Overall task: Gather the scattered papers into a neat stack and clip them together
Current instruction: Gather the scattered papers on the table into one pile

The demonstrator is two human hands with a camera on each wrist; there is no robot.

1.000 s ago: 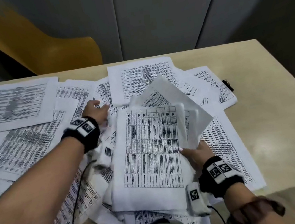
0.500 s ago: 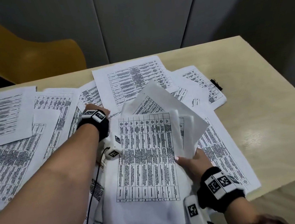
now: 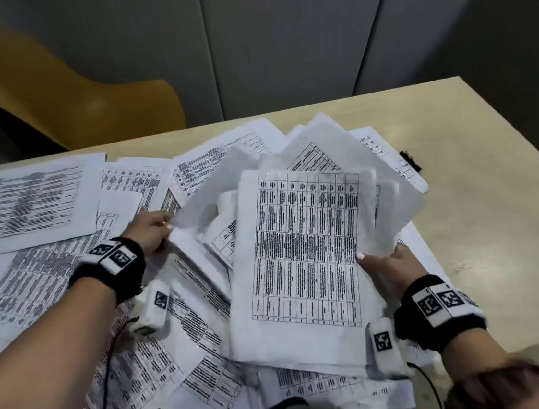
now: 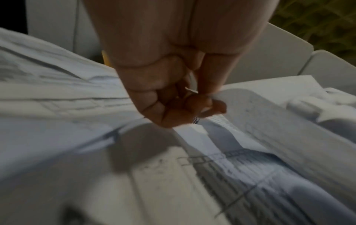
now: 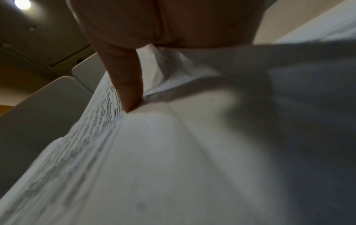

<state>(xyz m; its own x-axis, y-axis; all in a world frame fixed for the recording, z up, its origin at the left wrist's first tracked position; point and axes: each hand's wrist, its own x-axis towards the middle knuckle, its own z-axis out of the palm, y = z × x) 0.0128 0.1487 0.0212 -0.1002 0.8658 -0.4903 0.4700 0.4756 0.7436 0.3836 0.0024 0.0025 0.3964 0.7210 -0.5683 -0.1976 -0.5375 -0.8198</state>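
Note:
Printed sheets of paper lie scattered over the beige table. My right hand grips a loose bundle of sheets by its right edge, thumb on top, and lifts it off the pile. In the right wrist view the thumb presses on the bundle's printed top sheet. My left hand pinches the edge of a curled sheet to the left of the bundle; the left wrist view shows its fingers curled round that paper edge. A black binder clip lies at the papers' far right edge.
A yellow chair stands behind the table's far left side, before grey wall panels. Bare tabletop shows to the right of the papers. A cable runs from my left wrist over the sheets.
The right hand has raised the bundle and more sheets have joined it. The left hand moved right and took hold of a sheet's edge, which now curls up.

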